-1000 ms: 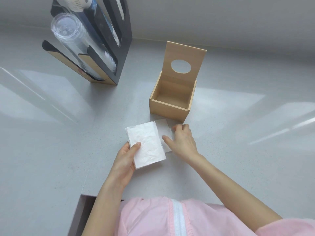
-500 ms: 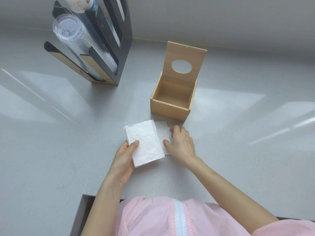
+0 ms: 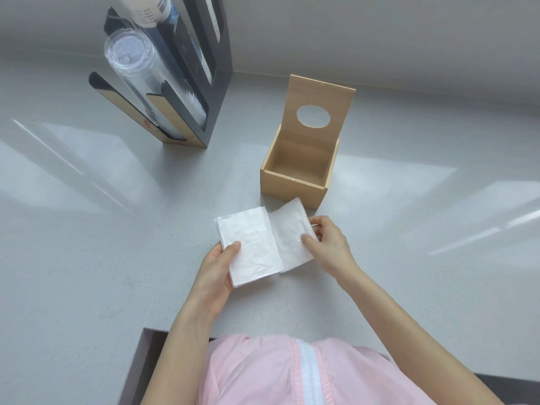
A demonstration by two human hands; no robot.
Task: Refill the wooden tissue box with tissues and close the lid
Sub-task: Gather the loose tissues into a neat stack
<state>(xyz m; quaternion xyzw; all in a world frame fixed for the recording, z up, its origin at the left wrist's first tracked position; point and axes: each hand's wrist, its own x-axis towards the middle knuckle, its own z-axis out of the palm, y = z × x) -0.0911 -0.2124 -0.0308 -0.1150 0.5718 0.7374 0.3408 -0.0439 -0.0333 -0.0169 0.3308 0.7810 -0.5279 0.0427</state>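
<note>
The wooden tissue box [image 3: 292, 190] stands on the grey counter with nothing visible inside. Its lid [image 3: 320, 96], with an oval hole, stands upright at the back. Just in front of the box I hold a white stack of tissues [image 3: 249, 247]. My left hand [image 3: 214, 273] grips the stack's near left corner, thumb on top. My right hand [image 3: 328, 244] pinches the top tissue sheet [image 3: 292, 232], which is folded out to the right and lifted a little off the counter.
A black and wood cup dispenser [image 3: 187, 83] leans at the back left, holding a stack of clear plastic cups [image 3: 137, 62]. The grey counter [image 3: 87, 229] runs to a wall behind. Its near edge lies by my pink jacket [image 3: 292, 372].
My right hand has pulled the top sheet out to the right and raised its edge. The stack in my left hand has stayed roughly in place.
</note>
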